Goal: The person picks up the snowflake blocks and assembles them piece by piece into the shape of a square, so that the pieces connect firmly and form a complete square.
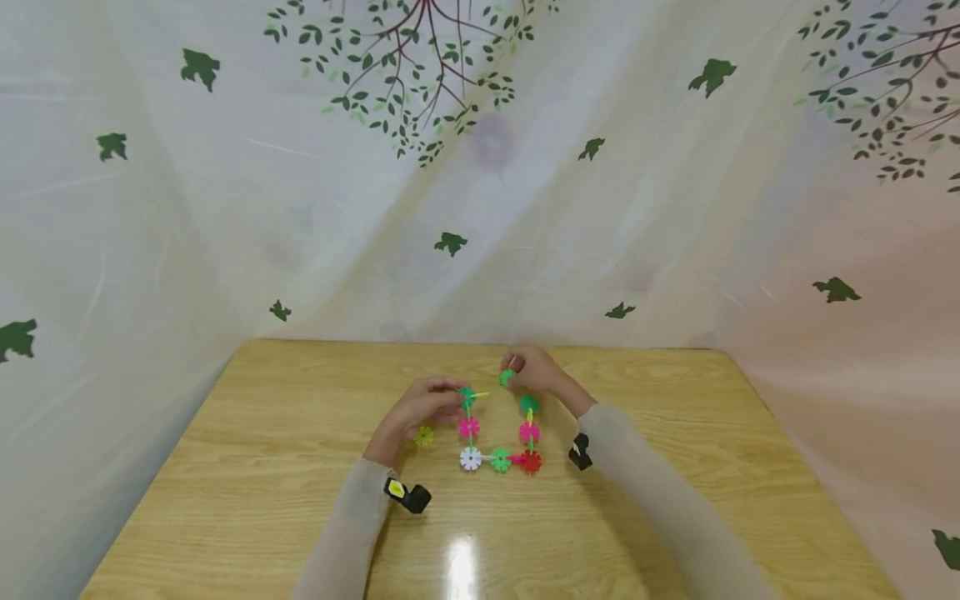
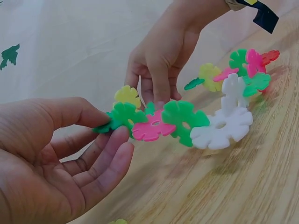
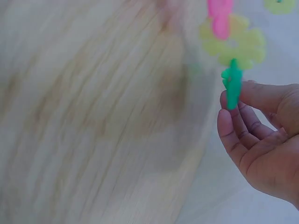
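A U-shaped chain of flower-shaped plastic discs sits in front of me, with a white disc and a red disc at its near corners. My left hand pinches the dark green disc at the left end, between thumb and fingers; a yellow disc joins there. A pink disc follows in that side. Beyond the right end, marked by a teal disc, my right hand pinches a separate green disc. In the right wrist view, a yellow disc hangs above those fingertips.
One loose yellow-green disc lies on the wooden table beside my left wrist. A pale curtain printed with leaves and birds hangs behind the table's far edge. Both wrists wear small black cameras.
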`<state>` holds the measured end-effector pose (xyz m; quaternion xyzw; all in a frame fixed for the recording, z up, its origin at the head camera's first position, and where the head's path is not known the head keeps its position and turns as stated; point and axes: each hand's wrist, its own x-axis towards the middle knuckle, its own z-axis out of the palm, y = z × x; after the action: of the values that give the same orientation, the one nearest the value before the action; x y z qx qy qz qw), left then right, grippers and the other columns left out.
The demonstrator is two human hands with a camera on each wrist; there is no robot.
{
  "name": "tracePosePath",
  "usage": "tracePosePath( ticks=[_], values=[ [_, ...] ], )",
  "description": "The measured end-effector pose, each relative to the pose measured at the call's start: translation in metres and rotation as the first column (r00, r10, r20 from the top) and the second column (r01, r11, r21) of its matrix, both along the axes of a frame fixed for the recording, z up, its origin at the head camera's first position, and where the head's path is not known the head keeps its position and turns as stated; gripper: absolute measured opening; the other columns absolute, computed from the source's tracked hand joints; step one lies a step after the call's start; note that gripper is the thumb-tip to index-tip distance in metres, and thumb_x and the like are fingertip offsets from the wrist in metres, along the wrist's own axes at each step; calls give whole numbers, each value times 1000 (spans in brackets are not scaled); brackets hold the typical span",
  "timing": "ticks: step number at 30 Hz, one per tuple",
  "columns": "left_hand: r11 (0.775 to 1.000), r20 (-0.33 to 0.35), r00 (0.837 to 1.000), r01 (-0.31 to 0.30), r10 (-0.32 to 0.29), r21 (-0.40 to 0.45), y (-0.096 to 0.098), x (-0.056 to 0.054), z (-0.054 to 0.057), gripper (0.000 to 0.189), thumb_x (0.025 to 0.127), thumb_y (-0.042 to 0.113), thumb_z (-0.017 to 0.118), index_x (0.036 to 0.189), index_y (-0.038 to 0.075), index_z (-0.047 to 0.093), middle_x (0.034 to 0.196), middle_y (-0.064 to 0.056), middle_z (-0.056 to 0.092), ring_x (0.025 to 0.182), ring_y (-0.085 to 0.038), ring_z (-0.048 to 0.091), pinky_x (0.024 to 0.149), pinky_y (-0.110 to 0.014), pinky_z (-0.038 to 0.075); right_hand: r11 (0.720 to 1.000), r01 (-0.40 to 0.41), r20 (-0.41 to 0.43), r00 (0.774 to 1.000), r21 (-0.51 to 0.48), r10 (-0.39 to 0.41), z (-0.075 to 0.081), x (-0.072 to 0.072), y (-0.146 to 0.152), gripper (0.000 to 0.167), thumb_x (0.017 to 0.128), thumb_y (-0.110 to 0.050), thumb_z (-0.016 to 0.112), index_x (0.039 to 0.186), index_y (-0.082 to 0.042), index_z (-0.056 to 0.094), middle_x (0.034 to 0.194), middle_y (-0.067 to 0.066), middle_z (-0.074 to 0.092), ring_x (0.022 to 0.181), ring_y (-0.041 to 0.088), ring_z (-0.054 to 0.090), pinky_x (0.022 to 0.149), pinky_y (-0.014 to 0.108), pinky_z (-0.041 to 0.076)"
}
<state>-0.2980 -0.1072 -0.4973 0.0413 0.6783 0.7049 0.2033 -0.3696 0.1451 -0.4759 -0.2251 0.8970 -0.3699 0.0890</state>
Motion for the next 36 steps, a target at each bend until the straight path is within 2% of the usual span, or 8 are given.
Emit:
tracePosePath(
  ticks=[3, 5, 9, 13, 18, 22, 29, 36],
  values=[
    [1000, 1, 1000, -7, 7, -9, 1, 0, 0, 36, 99, 7, 63, 130, -9, 61, 90, 1, 71, 79, -11, 71, 79, -30, 63, 998, 13, -49, 999, -61, -16, 4, 8, 1, 17, 83, 5, 78, 98, 2, 71, 91, 16, 69, 85, 22, 64, 80, 32, 55],
    [1000, 0, 1000, -9, 9, -15, 2, -1, 0, 35, 99, 7, 62, 129, -10, 60, 89, 3, 70, 78, -10, 70, 79, -29, 63, 991, 23, -48, 998, -129, -29, 8, 15, 2, 18, 84, 5, 77, 101, 5, 71, 92, 18, 70, 85, 22, 64, 79, 30, 55],
    [1000, -2, 1000, -8, 8, -29, 4, -1, 0, 34, 100, 8, 60, 128, -11, 59, 89, 2, 68, 79, -9, 69, 82, -30, 62, 961, 61, 24, 998, -270, -56, 13, 30, 5, 22, 86, 5, 76, 107, 9, 70, 93, 20, 70, 81, 18, 64, 73, 26, 57],
    [999, -17, 1000, 4, -4, -40, 5, -1, -1, 32, 100, 10, 59, 126, -9, 59, 100, -6, 73, 83, -12, 70, 86, -34, 62, 934, 84, 104, 993, -348, -51, 13, 42, 7, 23, 88, 3, 75, 110, 9, 69, 93, 20, 70, 75, 15, 66, 70, 32, 62],
    [998, -30, 999, 21, -23, -63, 5, -1, -2, 30, 102, 13, 58, 125, -6, 59, 116, -19, 72, 93, -19, 73, 90, -38, 62, 919, 103, 152, 987, -380, -48, 9, 52, 6, 25, 87, 3, 76, 110, 10, 69, 92, 17, 71, 74, 10, 68, 72, 35, 64],
    [997, -38, 999, 29, -32, -69, 4, -1, 0, 34, 103, 17, 59, 129, -6, 58, 125, -24, 69, 107, -30, 72, 94, -39, 60, 907, 120, 175, 983, -405, -52, 8, 56, 1, 26, 88, 2, 76, 111, 11, 68, 94, 21, 72, 75, 11, 70, 75, 41, 64],
    [997, -65, 996, 52, -55, -59, 4, 1, -2, 46, 100, 18, 66, 135, -9, 53, 124, -20, 70, 105, -30, 71, 92, -37, 59, 886, 104, 191, 981, -451, -17, 4, 59, -3, 25, 90, 7, 72, 112, 14, 65, 98, 30, 70, 77, 14, 73, 74, 37, 65],
    [997, -51, 998, 29, -32, -65, 6, 0, -3, 37, 100, 19, 67, 129, -3, 59, 116, -11, 72, 103, -26, 71, 92, -36, 59, 887, 104, 209, 978, -450, -9, 0, 57, -5, 24, 91, 6, 70, 114, 12, 66, 105, 36, 68, 81, 18, 75, 75, 37, 65]
  ],
)
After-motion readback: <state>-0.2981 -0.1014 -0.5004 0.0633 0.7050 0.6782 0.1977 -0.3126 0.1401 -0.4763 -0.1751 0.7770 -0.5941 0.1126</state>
